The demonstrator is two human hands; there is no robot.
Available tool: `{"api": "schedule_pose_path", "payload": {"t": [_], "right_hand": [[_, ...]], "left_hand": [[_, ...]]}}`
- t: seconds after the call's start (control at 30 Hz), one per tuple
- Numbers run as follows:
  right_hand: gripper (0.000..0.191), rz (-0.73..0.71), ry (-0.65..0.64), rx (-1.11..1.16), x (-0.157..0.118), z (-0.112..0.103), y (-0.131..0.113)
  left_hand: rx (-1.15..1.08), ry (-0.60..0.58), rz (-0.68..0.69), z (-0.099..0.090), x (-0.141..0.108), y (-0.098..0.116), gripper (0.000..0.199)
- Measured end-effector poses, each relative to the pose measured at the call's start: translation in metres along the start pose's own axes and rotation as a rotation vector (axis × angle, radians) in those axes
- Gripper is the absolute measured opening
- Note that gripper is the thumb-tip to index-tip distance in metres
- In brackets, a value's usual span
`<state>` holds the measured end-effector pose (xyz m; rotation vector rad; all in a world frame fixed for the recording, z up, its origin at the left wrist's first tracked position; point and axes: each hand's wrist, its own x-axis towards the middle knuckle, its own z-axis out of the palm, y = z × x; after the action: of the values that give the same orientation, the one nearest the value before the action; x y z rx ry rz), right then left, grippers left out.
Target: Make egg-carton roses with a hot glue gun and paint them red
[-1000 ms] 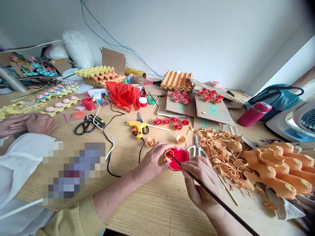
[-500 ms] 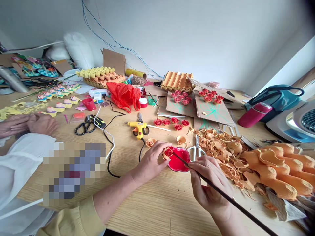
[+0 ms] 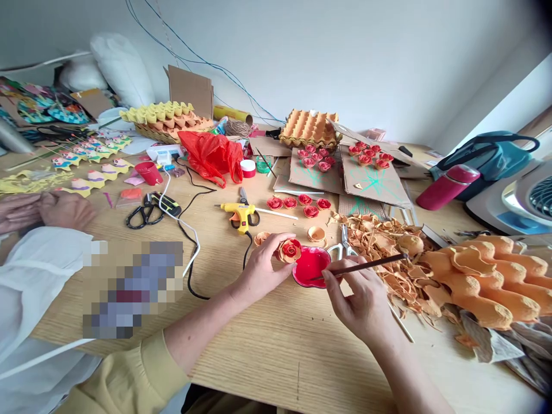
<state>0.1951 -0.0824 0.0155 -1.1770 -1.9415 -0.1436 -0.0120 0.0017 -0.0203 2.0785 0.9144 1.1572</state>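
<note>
Between the thumb and fingers of my left hand [image 3: 263,267] is a paper rose [image 3: 290,250], red in the middle with orange outer petals. My right hand [image 3: 360,293] grips a dark paintbrush [image 3: 371,264], its tip down in the red paint of a scalloped dish [image 3: 311,265]. The rose is at the dish's left rim. Behind my left hand lies an unpainted rose [image 3: 261,238], partly covered by the fingers. An orange paper cup [image 3: 316,234] stands behind the dish, and several red roses [image 3: 311,211] sit farther back.
A yellow glue gun [image 3: 242,214] and black scissors [image 3: 145,215] lie to the left. White-handled scissors [image 3: 342,244], orange scraps [image 3: 383,259] and an egg tray [image 3: 487,282] are at the right. Another person's hands [image 3: 69,210] rest at the far left. Painted roses stand on cardboard [image 3: 375,187].
The brush tip has moved from the rose into the paint dish, and the handle has swung up to point right. The rose now faces up more openly in my left hand. The view has shifted slightly.
</note>
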Motion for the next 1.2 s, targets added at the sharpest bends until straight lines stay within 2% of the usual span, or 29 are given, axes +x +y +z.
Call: {"api": "schedule_pose_path", "payload": {"t": [0.17, 0.4, 0.57, 0.63, 0.93, 1.2], "right_hand": [[0.015, 0.010, -0.018, 0.031, -0.001, 0.000, 0.001], [0.013, 0.012, 0.082, -0.030, -0.001, -0.006, 0.000], [0.017, -0.014, 0.250, 0.121, -0.002, -0.006, -0.002], [0.022, -0.054, 0.268, 0.153, -0.001, -0.006, -0.006], [0.026, -0.151, 0.148, 0.101, 0.005, -0.003, -0.021], [0.021, -0.213, 0.112, 0.069, 0.006, -0.001, -0.024]], "left_hand": [[-0.012, -0.003, 0.003, 0.001, -0.001, -0.003, 0.048], [0.010, -0.020, -0.007, 0.001, -0.002, -0.002, 0.052], [0.055, -0.034, 0.031, 0.000, -0.003, 0.002, 0.054], [0.077, -0.050, 0.054, 0.000, -0.003, 0.002, 0.054], [0.096, -0.091, 0.164, 0.003, -0.006, 0.007, 0.046], [0.130, -0.083, 0.156, 0.003, -0.007, 0.006, 0.047]]}}
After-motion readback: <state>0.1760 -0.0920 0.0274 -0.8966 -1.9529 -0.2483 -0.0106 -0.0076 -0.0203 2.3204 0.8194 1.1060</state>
